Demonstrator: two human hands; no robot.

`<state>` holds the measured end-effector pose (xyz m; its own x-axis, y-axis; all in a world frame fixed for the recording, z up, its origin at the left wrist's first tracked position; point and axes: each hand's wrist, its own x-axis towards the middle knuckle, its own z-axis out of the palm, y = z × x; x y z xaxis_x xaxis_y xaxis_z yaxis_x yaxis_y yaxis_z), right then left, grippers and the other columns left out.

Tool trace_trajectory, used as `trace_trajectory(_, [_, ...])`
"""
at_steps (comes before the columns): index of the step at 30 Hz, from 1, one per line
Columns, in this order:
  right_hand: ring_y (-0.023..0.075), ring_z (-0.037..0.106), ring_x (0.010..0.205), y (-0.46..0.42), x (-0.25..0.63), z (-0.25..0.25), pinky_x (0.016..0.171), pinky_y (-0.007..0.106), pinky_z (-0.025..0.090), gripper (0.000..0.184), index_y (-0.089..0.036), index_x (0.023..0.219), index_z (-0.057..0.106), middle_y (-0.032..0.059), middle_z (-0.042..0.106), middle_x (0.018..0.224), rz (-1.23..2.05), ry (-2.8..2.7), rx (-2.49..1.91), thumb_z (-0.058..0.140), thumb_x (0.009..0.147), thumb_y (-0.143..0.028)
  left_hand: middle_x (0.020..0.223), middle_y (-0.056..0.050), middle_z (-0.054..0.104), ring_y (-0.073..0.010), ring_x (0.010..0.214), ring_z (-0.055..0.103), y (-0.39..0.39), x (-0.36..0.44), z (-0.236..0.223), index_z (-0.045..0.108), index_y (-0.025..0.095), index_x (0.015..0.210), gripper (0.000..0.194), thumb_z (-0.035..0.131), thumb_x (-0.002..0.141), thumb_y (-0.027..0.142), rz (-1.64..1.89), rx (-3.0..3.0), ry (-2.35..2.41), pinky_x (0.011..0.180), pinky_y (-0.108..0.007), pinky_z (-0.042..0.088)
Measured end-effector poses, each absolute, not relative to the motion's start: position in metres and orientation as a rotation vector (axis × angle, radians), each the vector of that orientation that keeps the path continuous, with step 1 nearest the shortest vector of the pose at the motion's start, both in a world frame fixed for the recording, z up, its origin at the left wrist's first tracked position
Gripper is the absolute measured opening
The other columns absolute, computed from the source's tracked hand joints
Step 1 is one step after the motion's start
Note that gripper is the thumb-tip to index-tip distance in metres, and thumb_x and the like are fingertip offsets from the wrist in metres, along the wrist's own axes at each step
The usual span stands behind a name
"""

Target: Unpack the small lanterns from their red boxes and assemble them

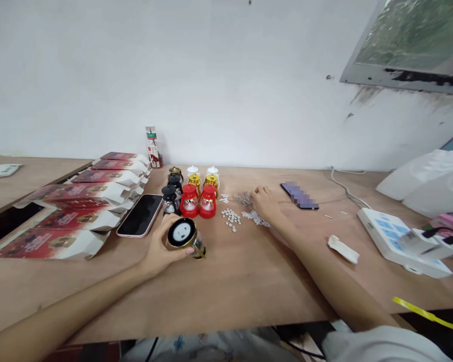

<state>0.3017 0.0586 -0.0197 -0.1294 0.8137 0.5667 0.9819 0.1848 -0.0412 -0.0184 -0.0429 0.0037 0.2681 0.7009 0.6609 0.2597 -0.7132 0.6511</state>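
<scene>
My left hand [162, 247] grips a small black-and-gold lantern [198, 246] lying on its side, its round black base with a white disc turned towards me. At the pile of thin metal pieces [242, 199], my right hand [265, 202] has its fingers bent and drawn together; what is between them, if anything, is hidden. Close to it lie small white discs [231, 217] and a heap of small white flat pieces [254, 217]. Behind my left hand stand several small lanterns: red ones [190, 201], gold ones [211, 182], black ones [169, 198] and white ones [192, 171].
Red-and-white boxes [79, 218] line the left side, beside a pink-edged phone [140, 216]. A second phone [299, 195] lies right of my right hand. Farther right are a crumpled white piece [343, 249] and a white power strip [396, 241] with plugs and cables.
</scene>
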Motion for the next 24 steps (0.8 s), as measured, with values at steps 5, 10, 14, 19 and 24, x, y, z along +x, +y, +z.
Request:
trace_trajectory(5, [0.0255,0.047,0.096,0.055,0.296,-0.018,0.085,0.035,0.033,0.017,-0.017,0.093,0.063,0.0114,0.059,0.101,-0.489,-2.071,-1.678,0.051,0.083,-0.023,0.095,-0.008,0.063,-0.0212,0.09,0.057,-0.043,-0.02,0.005,0.057,0.017,0.094,0.041,0.075,0.064,0.038,1.518,2.23,0.873,0.082,-0.035,0.045])
trace_trajectory(10, [0.0292,0.047,0.099,0.063,0.298,-0.019,0.084,0.038,0.035,0.034,-0.019,0.099,0.059,0.0109,0.06,0.105,-0.39,-2.054,-1.742,0.068,0.073,-0.039,0.103,-0.01,0.065,-0.0242,0.098,0.06,-0.044,-0.023,0.002,0.055,0.019,0.104,0.047,0.076,0.063,0.031,1.452,2.305,0.899,0.089,-0.039,0.045])
trace_trajectory(14, [0.031,0.048,0.097,0.078,0.302,-0.019,0.08,0.039,0.036,0.038,-0.017,0.101,0.058,0.0148,0.059,0.105,-0.364,-2.026,-1.789,0.066,0.074,-0.043,0.1,-0.01,0.067,-0.0239,0.093,0.062,-0.046,-0.022,0.0,0.058,0.018,0.102,0.046,0.077,0.061,0.03,1.347,2.403,0.831,0.084,-0.037,0.048])
trace_trajectory(19, [0.0309,0.049,0.097,0.088,0.308,-0.016,0.081,0.04,0.035,0.04,-0.017,0.098,0.059,0.0153,0.059,0.104,-0.324,-2.063,-1.762,0.065,0.074,-0.048,0.103,-0.013,0.065,-0.0251,0.097,0.061,-0.046,-0.023,-0.001,0.059,0.018,0.102,0.044,0.074,0.065,0.036,1.388,2.476,0.799,0.085,-0.039,0.048])
trace_trajectory(24, [0.0296,0.052,0.097,0.085,0.316,-0.004,0.08,0.04,0.038,0.04,-0.018,0.097,0.058,0.0125,0.06,0.106,-0.236,-2.05,-1.729,0.072,0.069,-0.044,0.103,-0.012,0.064,-0.0235,0.097,0.059,-0.044,-0.024,0.0,0.056,0.018,0.107,0.042,0.069,0.071,0.036,1.468,2.509,0.836,0.083,-0.038,0.048])
